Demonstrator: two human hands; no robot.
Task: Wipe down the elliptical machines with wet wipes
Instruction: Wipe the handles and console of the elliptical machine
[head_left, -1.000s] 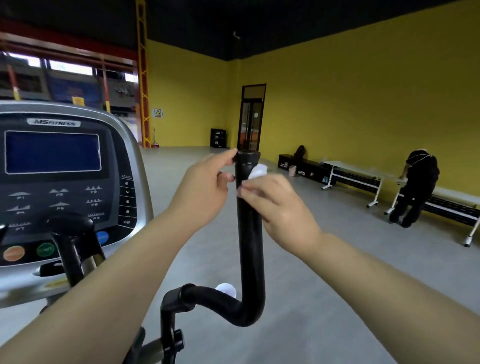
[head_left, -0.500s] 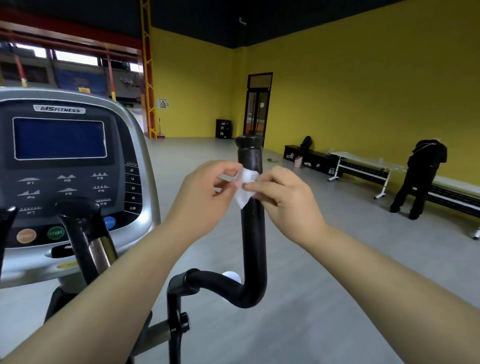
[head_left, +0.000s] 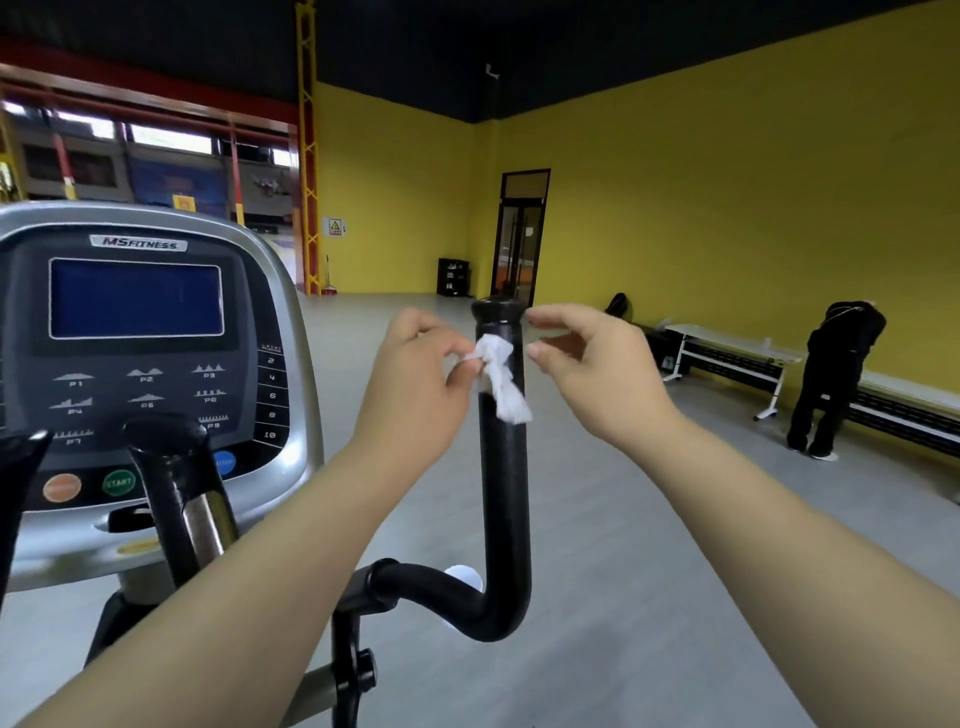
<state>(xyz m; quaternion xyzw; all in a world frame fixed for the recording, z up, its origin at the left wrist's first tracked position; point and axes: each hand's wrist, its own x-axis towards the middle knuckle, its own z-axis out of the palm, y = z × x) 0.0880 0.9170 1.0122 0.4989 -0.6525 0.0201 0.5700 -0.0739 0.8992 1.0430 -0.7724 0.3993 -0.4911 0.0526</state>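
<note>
The right hand (head_left: 592, 364) is now drawn off the wipe (head_left: 500, 376), fingers parted, and the wipe, pinched by the left hand (head_left: 415, 379) beside the handle (head_left: 504, 493), may be dropped if that pinch loosens.

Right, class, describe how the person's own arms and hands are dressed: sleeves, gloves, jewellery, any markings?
The left forearm and right forearm are bare as far as the frame shows: no sleeves, cuffs or gloves. The left hand and right hand show no rings on the visible fingers, and neither wrist has a watch, band or marking.
</note>
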